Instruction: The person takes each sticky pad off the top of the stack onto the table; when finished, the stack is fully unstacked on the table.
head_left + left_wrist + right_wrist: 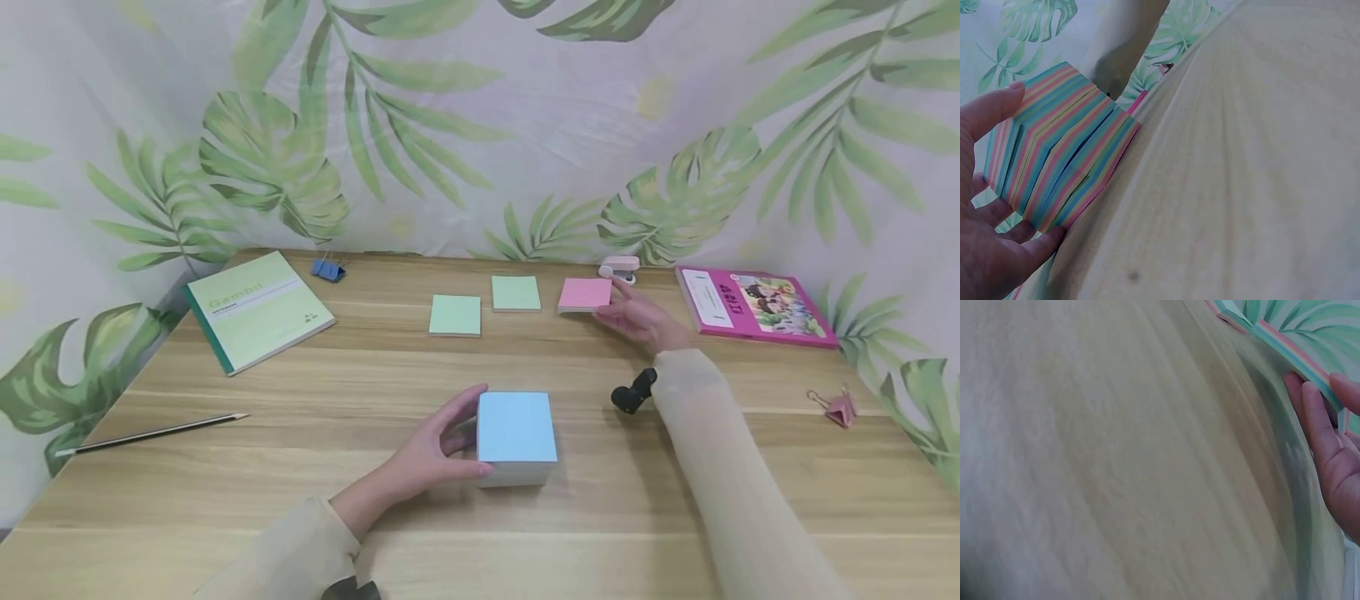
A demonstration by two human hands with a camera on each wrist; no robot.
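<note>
tabletop point(315, 467): wood | note block point(516, 437): blue top, striped sides, near front centre | left hand point(435, 450): grip clamped round block's left side, thumb on top edge | right hand point(641, 321): fingers straight, seemingly touching pink pad point(585, 294) at rear | 2 green pads point(455, 315) beside it

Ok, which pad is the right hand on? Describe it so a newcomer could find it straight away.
Start at the far edge of the wooden table, near the leaf-print backdrop, where three thin square sticky-note pads lie in a row. The right hand touches the rightmost one, the pink pad, just left of the magenta book. It is the only pink pad; the two green pads lie to its left.
</note>
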